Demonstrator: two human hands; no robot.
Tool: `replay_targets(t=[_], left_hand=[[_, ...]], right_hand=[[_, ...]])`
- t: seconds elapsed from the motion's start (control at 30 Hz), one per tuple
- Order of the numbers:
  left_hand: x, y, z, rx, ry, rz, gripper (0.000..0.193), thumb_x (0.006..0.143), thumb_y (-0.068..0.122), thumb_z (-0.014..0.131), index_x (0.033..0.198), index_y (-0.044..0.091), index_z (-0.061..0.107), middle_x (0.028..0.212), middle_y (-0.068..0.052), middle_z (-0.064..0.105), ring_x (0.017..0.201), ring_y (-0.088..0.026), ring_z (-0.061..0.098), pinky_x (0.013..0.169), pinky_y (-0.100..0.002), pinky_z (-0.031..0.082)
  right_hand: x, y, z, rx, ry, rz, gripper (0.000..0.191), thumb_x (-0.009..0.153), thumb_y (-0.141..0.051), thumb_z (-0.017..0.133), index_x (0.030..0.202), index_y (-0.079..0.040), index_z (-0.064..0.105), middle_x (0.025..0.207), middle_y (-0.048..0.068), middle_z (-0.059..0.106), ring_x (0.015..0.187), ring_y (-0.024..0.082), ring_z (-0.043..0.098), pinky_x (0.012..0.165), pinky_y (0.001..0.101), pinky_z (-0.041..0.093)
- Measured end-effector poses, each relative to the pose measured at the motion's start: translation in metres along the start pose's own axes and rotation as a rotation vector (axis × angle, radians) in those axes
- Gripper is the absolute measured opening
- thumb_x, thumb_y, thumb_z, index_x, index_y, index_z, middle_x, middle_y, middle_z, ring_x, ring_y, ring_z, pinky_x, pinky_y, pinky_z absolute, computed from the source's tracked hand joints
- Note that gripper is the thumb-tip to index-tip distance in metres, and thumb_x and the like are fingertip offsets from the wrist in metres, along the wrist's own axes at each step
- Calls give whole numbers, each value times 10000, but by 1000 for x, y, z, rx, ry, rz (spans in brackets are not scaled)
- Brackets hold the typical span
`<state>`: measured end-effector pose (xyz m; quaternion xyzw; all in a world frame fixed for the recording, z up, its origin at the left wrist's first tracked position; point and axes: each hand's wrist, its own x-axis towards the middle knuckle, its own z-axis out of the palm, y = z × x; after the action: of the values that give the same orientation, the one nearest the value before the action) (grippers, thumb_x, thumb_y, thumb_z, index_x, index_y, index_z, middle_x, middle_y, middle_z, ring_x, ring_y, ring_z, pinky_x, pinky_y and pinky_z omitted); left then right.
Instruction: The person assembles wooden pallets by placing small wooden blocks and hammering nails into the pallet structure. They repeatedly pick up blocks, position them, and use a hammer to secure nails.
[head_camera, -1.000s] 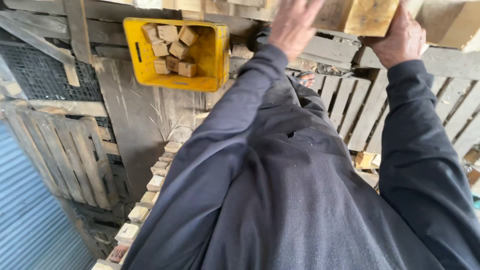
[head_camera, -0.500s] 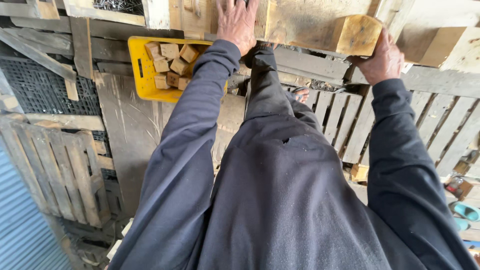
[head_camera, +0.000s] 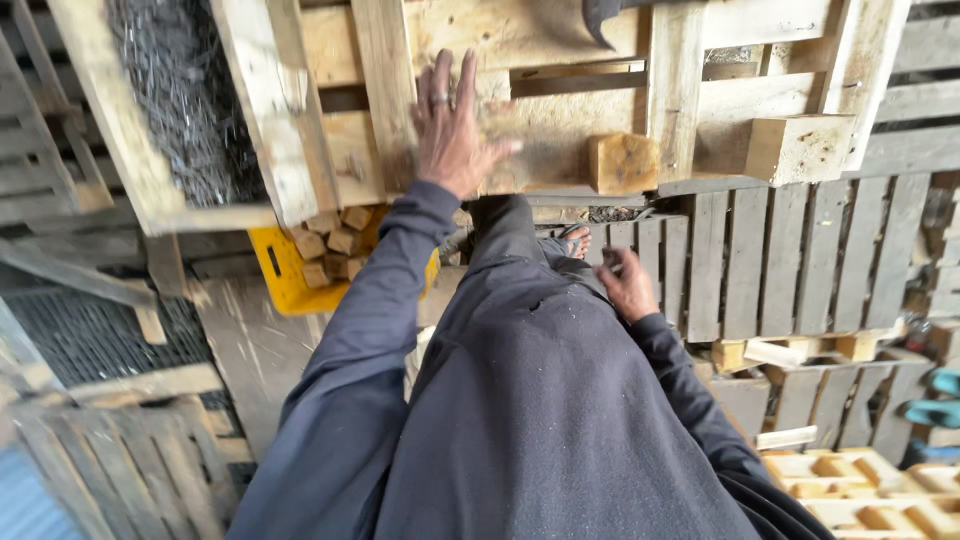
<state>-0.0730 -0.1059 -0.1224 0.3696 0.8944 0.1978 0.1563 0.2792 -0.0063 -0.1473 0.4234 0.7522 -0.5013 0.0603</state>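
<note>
My left hand (head_camera: 452, 128) lies flat, fingers spread, on the boards of a wooden pallet (head_camera: 560, 70) on the bench in front of me. A ring shows on one finger. Two square wooden blocks (head_camera: 623, 163) (head_camera: 797, 148) stand on that pallet to the right of the hand. My right hand (head_camera: 628, 285) hangs lower, near my hip, loosely curled and holding nothing, away from the pallet. A dark hooked tool (head_camera: 600, 18) sits at the pallet's far edge.
A yellow crate (head_camera: 285, 275) of small wooden blocks sits below the pallet on the left. A box of loose nails (head_camera: 185, 110) lies at upper left. Stacked pallets (head_camera: 800, 260) fill the right side; more blocked pallets (head_camera: 870, 490) lie at bottom right.
My right hand has let go of the pallet's right block and dropped to my side. The left hand stays flat on the pallet, which now sits lower in view.
</note>
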Motion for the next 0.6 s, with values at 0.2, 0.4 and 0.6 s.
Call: replay_targets(t=[0.2, 0.4, 0.6], left_hand=[[183, 24, 32, -1037, -20, -282, 970, 918, 558, 853, 1583, 36, 375, 1520, -217, 557, 1382, -364, 612, 1178, -560, 500], [216, 43, -5, -1242, -435, -469, 538, 850, 468, 760, 1231, 113, 626, 1291, -53, 641, 1112, -183, 599, 779, -429, 552], [206, 87, -53, -1403, -501, -231, 516, 902, 420, 805, 1242, 76, 625, 1211, -79, 698, 970, -150, 700, 757, -258, 560]], right_hand=[[16, -28, 16, 63, -111, 207, 443, 939, -233, 695, 1318, -12, 631, 940, 117, 734, 831, 184, 701, 780, 337, 553], [18, -38, -26, 340, 116, 483, 448, 963, -240, 657, 1344, -6, 614, 919, 101, 716, 746, 165, 678, 714, 330, 554], [4, -39, -89, 614, 307, 300, 398, 997, -237, 629, 1323, -9, 627, 871, 38, 663, 734, 128, 656, 702, 308, 581]])
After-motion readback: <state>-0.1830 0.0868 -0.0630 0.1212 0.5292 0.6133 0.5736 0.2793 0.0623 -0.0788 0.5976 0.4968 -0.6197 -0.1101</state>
